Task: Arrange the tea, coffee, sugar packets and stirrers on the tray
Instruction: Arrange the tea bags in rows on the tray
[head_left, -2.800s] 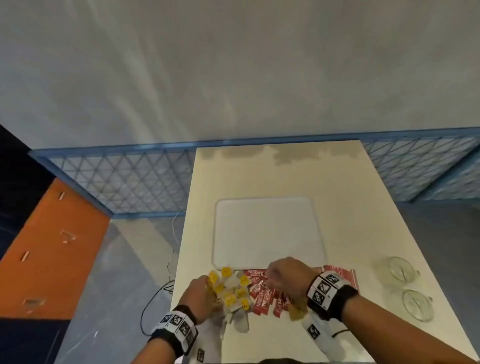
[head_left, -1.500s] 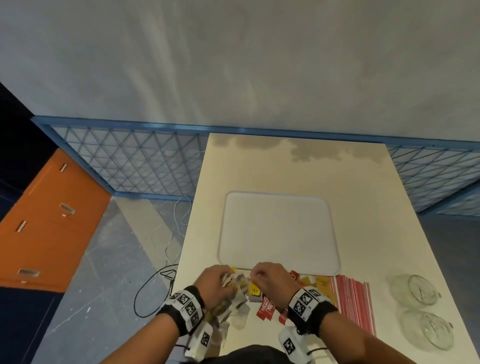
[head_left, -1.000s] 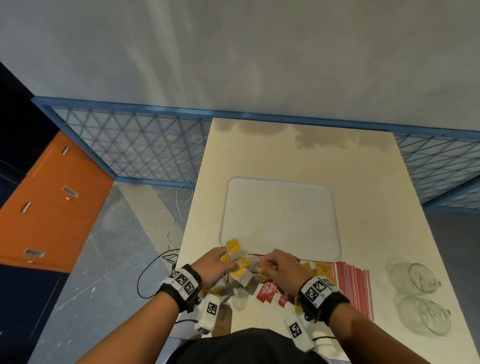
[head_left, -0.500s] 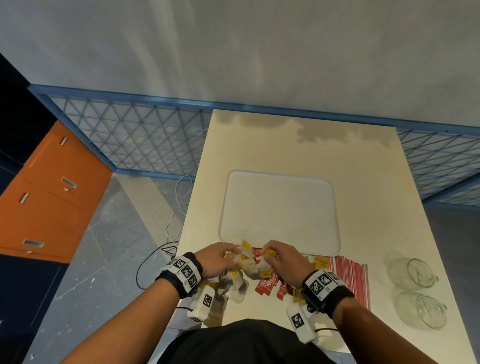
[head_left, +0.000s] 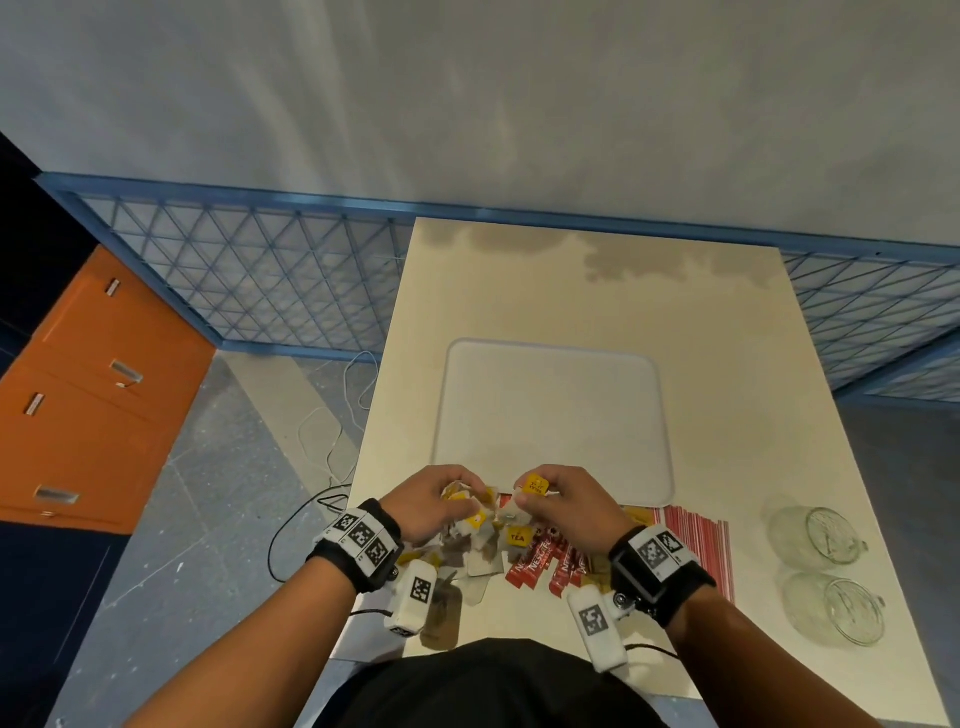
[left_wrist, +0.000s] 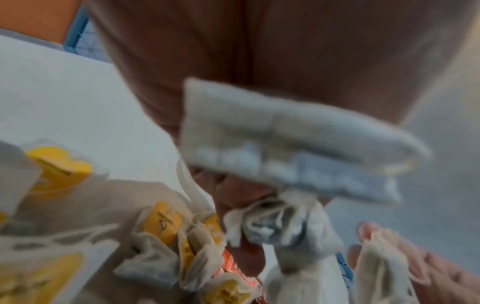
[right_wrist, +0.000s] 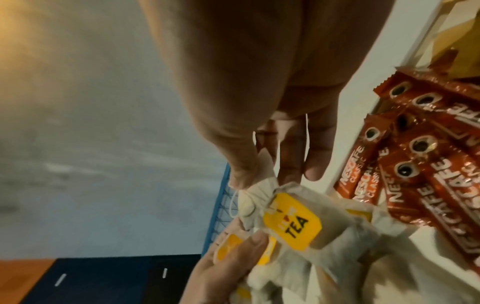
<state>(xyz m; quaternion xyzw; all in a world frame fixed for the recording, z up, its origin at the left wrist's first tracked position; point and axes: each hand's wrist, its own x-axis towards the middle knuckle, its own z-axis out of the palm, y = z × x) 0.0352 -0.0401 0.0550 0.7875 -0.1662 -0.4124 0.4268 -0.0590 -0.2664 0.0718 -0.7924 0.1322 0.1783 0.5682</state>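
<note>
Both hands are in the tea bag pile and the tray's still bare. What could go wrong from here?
1. The tea bags look tangled by their strings; the left hand and right hand pulling apart could tear a bag or snap off a tag.
2. The pile sits near the table's front edge, so loose bags may drop off.
3. Lifting a clump could drag the coffee sticks along onto the tray.

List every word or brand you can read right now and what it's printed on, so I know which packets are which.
"TEA": yellow tag on the tea bag pinched by the right hand; smaller print above it is unreadable.
"TEA": another yellow tag in the pile on the table.
"NESCAFE CLASSIC": red coffee sticks.
Tags by the left hand: too blurred to read.
Wristband squares: coded patterns, no words.
</note>
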